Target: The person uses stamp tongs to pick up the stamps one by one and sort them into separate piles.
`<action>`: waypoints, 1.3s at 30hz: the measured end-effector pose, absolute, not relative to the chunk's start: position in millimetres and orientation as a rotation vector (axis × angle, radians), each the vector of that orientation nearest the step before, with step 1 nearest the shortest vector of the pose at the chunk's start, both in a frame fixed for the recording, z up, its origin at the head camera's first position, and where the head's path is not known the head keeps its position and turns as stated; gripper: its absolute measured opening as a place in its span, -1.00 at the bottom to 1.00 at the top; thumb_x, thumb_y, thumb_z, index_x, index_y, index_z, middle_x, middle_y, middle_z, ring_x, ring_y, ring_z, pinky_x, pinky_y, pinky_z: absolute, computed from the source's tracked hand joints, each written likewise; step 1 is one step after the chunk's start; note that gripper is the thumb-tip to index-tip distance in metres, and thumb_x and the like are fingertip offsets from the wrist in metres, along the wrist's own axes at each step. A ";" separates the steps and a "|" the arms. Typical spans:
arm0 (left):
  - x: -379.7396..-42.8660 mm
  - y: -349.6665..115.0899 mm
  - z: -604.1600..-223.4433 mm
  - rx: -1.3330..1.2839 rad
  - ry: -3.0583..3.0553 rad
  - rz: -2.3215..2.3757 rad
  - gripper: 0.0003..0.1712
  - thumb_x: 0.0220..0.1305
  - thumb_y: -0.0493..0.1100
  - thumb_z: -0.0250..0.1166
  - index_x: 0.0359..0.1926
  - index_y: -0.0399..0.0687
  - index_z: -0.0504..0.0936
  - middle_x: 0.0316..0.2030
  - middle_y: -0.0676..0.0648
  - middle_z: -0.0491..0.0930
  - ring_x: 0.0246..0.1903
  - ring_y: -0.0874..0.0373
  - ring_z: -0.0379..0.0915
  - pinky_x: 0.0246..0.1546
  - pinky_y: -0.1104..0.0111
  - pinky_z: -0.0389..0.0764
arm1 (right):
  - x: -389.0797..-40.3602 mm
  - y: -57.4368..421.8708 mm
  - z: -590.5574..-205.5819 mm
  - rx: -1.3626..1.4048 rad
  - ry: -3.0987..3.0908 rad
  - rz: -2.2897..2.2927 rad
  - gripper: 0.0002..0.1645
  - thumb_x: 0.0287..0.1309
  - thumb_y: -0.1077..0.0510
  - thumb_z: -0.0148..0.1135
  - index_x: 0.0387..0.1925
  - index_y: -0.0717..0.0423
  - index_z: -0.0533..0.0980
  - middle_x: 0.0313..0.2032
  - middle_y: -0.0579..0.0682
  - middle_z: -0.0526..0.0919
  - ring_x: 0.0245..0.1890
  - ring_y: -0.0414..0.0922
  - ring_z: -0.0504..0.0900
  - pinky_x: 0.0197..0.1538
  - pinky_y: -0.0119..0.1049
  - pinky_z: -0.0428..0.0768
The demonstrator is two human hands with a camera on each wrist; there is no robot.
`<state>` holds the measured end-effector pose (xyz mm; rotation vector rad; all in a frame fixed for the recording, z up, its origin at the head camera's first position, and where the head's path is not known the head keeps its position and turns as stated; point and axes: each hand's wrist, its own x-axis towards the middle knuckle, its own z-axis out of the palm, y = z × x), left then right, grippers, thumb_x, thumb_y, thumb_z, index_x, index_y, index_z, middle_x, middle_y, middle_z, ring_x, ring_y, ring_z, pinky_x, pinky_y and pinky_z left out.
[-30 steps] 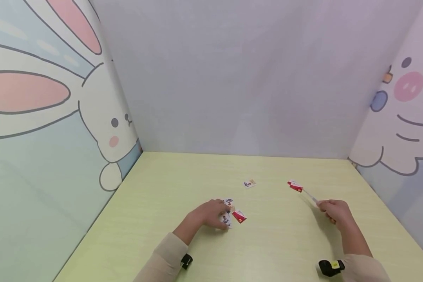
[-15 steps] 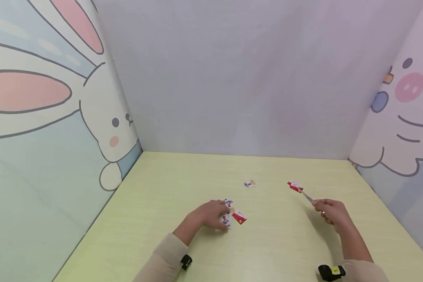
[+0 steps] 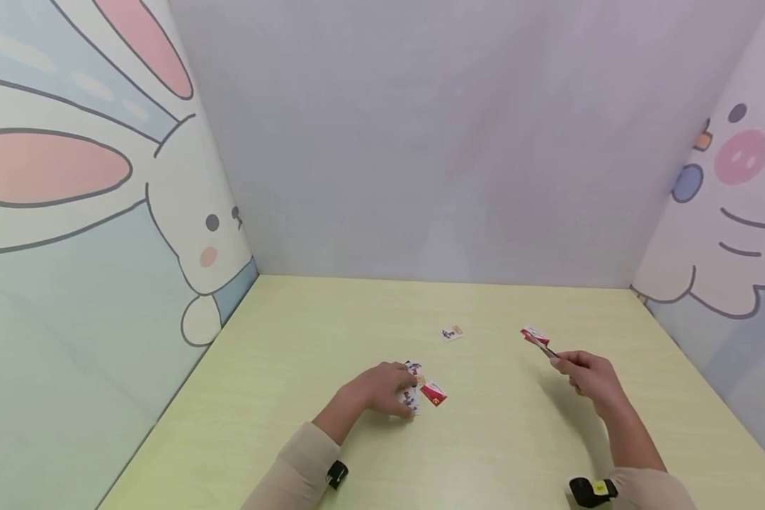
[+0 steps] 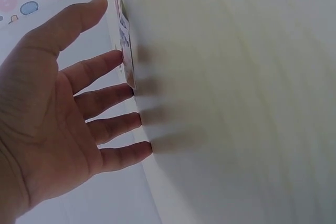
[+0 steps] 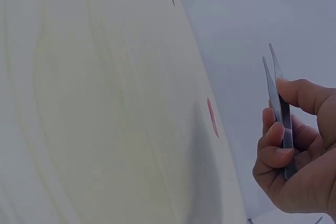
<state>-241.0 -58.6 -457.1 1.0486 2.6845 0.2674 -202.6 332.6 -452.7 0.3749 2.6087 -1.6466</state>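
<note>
My right hand (image 3: 589,375) grips a pair of metal tweezers (image 3: 544,347) between thumb and fingers. In the right wrist view the tweezers (image 5: 272,80) have their two tips apart, with nothing between them. Their tips overlap the red-and-white paper pieces (image 3: 540,340) at the right in the head view. On the left, my left hand (image 3: 382,388) rests its fingertips on the table beside and on small white printed cards (image 3: 409,398), partly hiding them. In the left wrist view its fingers (image 4: 116,127) are spread and nearly straight, one fingertip at a card (image 4: 126,45).
Right beside the left hand's cards lies a red-and-white piece (image 3: 434,393). Farther back is another white printed card (image 3: 451,333). The pale yellow table (image 3: 331,312) ends at a grey back wall (image 3: 446,156), with cartoon-printed panels on both sides.
My right hand has shifted left and slightly away from me, bringing the tweezers' tips over the red-and-white pieces. The left hand has stayed in place.
</note>
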 end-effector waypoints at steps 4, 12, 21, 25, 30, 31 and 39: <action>-239.3 -57.1 -456.0 1.040 2.689 0.257 -0.37 -0.01 0.17 0.37 0.11 0.08 0.55 0.05 0.08 0.46 0.01 0.19 0.35 0.02 0.32 0.38 | -203.1 329.8 -451.0 0.323 2.674 -1.612 -0.33 0.16 -0.13 0.21 0.02 0.38 0.41 -0.35 -0.01 0.50 -0.41 -0.09 0.45 -0.40 -0.25 0.46; -240.3 -56.4 -458.7 1.022 2.702 0.254 -0.37 -0.01 0.18 0.37 0.11 0.10 0.55 0.07 0.08 0.45 0.05 0.16 0.33 0.03 0.32 0.38 | -205.5 317.8 -450.0 0.248 2.709 -1.585 -0.43 0.14 -0.04 0.26 -0.06 0.40 0.47 -0.33 0.04 0.60 -0.39 -0.12 0.55 -0.29 -0.21 0.52; -241.2 -55.7 -460.0 1.028 2.711 0.252 -0.38 -0.01 0.19 0.36 0.10 0.10 0.56 0.08 0.07 0.45 0.08 0.14 0.32 0.04 0.31 0.37 | -211.5 303.2 -454.2 0.088 2.634 -1.589 -0.59 0.17 0.13 0.24 -0.12 0.43 0.46 -0.41 0.04 0.54 -0.40 -0.10 0.48 -0.35 -0.27 0.53; -240.7 -55.1 -459.8 1.022 2.718 0.247 -0.39 0.00 0.19 0.36 0.08 0.09 0.57 0.08 0.06 0.45 0.06 0.14 0.33 0.01 0.31 0.39 | -215.6 297.3 -455.9 -0.005 2.602 -1.586 -0.65 0.15 0.17 0.25 -0.17 0.42 0.46 -0.45 0.06 0.50 -0.44 -0.09 0.44 -0.41 -0.29 0.49; -240.2 -55.0 -457.0 1.028 2.728 0.236 -0.39 -0.01 0.20 0.36 0.08 0.10 0.57 0.06 0.07 0.46 0.02 0.16 0.35 -0.03 0.32 0.41 | -219.9 290.3 -458.3 -0.090 2.587 -1.579 -0.68 0.12 0.18 0.28 -0.20 0.37 0.48 -0.47 0.05 0.49 -0.47 -0.09 0.41 -0.47 -0.31 0.44; -240.3 -55.0 -456.9 1.028 2.727 0.236 -0.39 -0.01 0.20 0.36 0.08 0.10 0.57 0.06 0.07 0.46 0.02 0.16 0.35 -0.03 0.32 0.41 | -220.4 289.0 -459.0 -0.098 2.589 -1.575 -0.68 0.11 0.18 0.28 -0.20 0.36 0.48 -0.47 0.05 0.50 -0.48 -0.10 0.41 -0.48 -0.31 0.43; -240.8 -55.3 -460.9 1.030 2.721 0.241 -0.34 -0.01 0.21 0.35 0.14 0.14 0.53 0.09 0.09 0.45 0.05 0.16 0.33 -0.01 0.30 0.41 | -220.6 275.3 -461.4 -0.113 2.572 -1.559 -0.72 0.09 0.22 0.29 -0.22 0.36 0.50 -0.49 0.03 0.50 -0.51 -0.10 0.41 -0.53 -0.32 0.40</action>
